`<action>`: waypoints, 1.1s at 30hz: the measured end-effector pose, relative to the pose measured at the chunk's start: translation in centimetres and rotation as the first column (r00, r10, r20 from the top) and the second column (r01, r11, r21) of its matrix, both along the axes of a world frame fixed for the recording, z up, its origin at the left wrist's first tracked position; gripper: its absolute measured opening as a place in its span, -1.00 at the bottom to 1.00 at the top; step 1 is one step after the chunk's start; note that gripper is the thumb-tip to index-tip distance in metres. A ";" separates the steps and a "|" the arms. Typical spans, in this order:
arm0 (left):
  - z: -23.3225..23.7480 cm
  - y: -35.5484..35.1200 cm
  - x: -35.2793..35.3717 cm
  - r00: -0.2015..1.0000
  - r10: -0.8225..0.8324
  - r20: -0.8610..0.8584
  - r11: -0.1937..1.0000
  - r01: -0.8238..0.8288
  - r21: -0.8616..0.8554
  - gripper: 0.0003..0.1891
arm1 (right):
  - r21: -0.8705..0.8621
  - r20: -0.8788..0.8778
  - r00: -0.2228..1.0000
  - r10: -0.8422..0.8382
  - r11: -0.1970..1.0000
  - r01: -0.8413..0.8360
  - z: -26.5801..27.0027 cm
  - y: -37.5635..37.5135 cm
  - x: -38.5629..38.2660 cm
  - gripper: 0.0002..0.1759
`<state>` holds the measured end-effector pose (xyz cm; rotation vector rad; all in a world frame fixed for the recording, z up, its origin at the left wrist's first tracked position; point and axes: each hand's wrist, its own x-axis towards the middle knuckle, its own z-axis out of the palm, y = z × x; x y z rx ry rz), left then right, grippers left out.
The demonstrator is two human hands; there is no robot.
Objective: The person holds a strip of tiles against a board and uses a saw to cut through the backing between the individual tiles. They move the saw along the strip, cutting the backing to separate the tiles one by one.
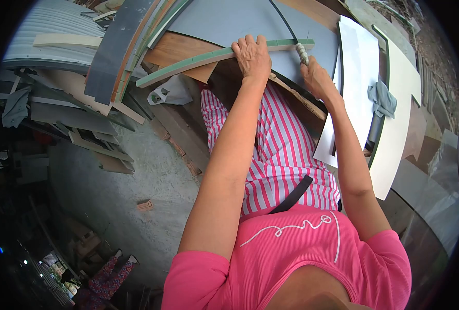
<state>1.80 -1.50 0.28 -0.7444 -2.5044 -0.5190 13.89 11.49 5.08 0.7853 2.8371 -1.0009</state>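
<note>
A long, narrow strip with a green face and pale edge slants across the work surface, marked by several cross lines. My left hand lies over it with the fingers curled round its far edge. In my right hand is a tool with a cord-wrapped handle. Its thin dark blade points away from me and passes over the strip near the right end. Underneath are a grey sheet and a brown wooden board.
White panels and a grey-blue cloth lie at the right. Stacked long strips and a white plastic bag are at the left. A brick piece sits on the concrete floor; another person's legs show at lower left.
</note>
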 end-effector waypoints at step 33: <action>-0.2 1.0 -0.2 0.999 0.032 0.030 0.999 -0.033 0.027 -0.86 | -0.051 0.162 0.986 -0.040 0.997 0.049 1.6 -2.4 10.4 -0.71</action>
